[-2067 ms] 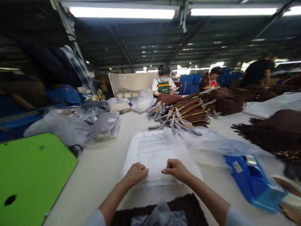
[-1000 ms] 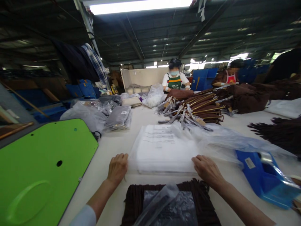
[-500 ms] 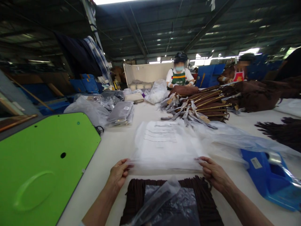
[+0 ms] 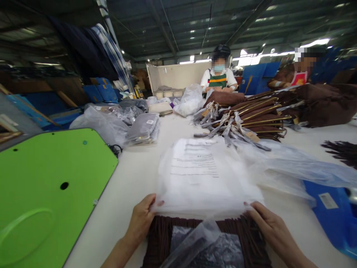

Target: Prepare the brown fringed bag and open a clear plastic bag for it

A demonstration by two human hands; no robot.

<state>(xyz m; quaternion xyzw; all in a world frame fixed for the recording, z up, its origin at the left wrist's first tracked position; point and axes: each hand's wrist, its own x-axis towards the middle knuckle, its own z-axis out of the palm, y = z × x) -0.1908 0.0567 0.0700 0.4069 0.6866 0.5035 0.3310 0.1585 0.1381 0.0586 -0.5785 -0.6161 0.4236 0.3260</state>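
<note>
A translucent plastic bag (image 4: 206, 190) with printed lines of text lies across the table in front of me. My left hand (image 4: 145, 214) pinches its near left corner, the thumb showing through the film. At the near right corner my right hand (image 4: 263, 217) grips the same bag between thumb and fingers. Just below the bag's near edge sits a dark brown fringed textile (image 4: 160, 238). On top of it rest a clear plastic packet (image 4: 225, 245) and a rolled strip of film (image 4: 195, 242). The bag's edge meets the far end of the fringe.
A green panel (image 4: 55, 178) stands at the left. Grey bagged goods (image 4: 143, 126) lie beyond it. Brown items with gold edges (image 4: 251, 115) are heaped at the back right. A blue tape dispenser (image 4: 329, 208) sits at right, near loose film (image 4: 301, 160). Co-workers stand behind.
Both hands have drawn the bag's near edge toward me, down to the far end of the brown fringe. The camera view has shifted slightly.
</note>
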